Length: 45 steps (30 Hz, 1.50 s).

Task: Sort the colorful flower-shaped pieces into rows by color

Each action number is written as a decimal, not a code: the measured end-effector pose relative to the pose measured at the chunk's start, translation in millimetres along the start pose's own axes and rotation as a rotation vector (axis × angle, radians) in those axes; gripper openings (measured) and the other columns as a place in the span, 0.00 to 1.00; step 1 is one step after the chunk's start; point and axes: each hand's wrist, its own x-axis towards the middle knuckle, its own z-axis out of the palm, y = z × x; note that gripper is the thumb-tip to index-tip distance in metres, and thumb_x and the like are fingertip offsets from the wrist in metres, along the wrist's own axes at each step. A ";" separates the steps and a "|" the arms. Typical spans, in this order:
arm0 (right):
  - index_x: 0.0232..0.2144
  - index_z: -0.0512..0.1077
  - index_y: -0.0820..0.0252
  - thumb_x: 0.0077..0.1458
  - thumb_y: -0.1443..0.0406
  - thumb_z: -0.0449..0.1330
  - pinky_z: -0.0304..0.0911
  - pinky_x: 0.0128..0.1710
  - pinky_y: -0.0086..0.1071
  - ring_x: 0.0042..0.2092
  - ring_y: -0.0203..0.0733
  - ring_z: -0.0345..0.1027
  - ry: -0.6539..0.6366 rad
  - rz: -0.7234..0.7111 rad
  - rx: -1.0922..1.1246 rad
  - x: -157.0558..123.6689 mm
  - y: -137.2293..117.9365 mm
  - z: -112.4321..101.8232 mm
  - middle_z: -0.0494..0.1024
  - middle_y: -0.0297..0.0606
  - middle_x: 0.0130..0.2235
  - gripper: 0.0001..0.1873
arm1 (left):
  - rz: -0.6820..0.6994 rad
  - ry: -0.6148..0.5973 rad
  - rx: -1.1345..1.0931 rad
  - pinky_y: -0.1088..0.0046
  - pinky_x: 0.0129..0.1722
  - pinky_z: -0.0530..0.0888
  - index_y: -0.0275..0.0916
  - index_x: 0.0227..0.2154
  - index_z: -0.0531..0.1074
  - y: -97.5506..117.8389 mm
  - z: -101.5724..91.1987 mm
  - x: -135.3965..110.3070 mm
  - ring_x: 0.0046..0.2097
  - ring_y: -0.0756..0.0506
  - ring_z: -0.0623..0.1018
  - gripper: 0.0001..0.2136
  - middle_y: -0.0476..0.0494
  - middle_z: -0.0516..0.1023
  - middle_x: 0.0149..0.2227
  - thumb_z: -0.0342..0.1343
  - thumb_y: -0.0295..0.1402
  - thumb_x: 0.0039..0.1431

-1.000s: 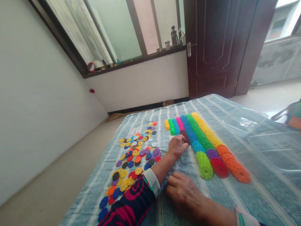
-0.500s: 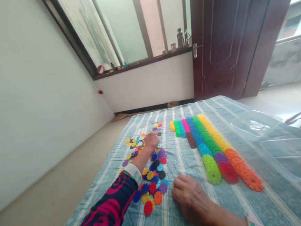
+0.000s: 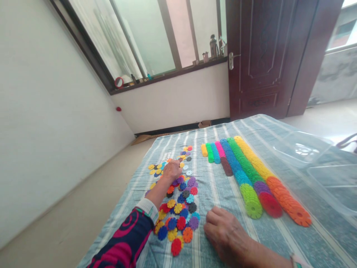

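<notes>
A scatter of loose coloured snowflake discs [image 3: 178, 208] lies on a blue striped cloth [image 3: 212, 193]. My left hand [image 3: 171, 169] reaches into the far part of the scatter, fingers curled down onto the discs; what they hold is hidden. My right hand [image 3: 223, 230] rests on the cloth near me, fingers loosely bent, nothing visible in it. To the right lie several long rows of stacked discs [image 3: 251, 178], sorted by colour: yellow, green, blue, pink, brown, purple, red, orange.
A clear plastic box and lid [image 3: 315, 163] sit at the right on the cloth. A white wall runs along the left. Ahead are a windowsill with small bottles [image 3: 213, 46] and a dark wooden door [image 3: 264, 56].
My left hand left the stacked rows, swung left into the loose discs, then drew slightly nearer and to the left. My right hand stayed put.
</notes>
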 end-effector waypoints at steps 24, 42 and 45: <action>0.23 0.65 0.59 0.53 0.73 0.57 0.50 0.28 0.34 0.30 0.39 0.56 -0.143 0.020 -0.065 4.9 -0.9 -6.6 0.68 0.35 0.26 0.10 | -0.284 -0.358 -1.538 0.82 0.19 0.63 0.32 0.33 0.73 33.6 -5.9 -29.6 0.29 0.50 0.78 0.07 0.43 0.80 0.30 0.51 0.23 0.53; 0.22 0.65 0.59 0.50 0.70 0.60 0.51 0.27 0.34 0.30 0.39 0.56 -0.161 0.018 -0.100 8.6 2.7 -3.6 0.69 0.34 0.27 0.08 | 0.364 -0.117 -0.859 0.77 0.35 0.73 0.37 0.27 0.78 144.3 17.1 -44.7 0.32 0.50 0.78 0.10 0.50 0.80 0.27 0.53 0.21 0.47; 0.22 0.65 0.59 0.49 0.70 0.61 0.51 0.27 0.34 0.30 0.40 0.57 -0.136 0.008 -0.107 9.5 3.6 -2.4 0.69 0.34 0.26 0.08 | 0.413 -0.027 -0.752 0.76 0.38 0.73 0.38 0.27 0.78 152.5 21.6 -46.1 0.34 0.49 0.78 0.09 0.50 0.81 0.29 0.54 0.21 0.49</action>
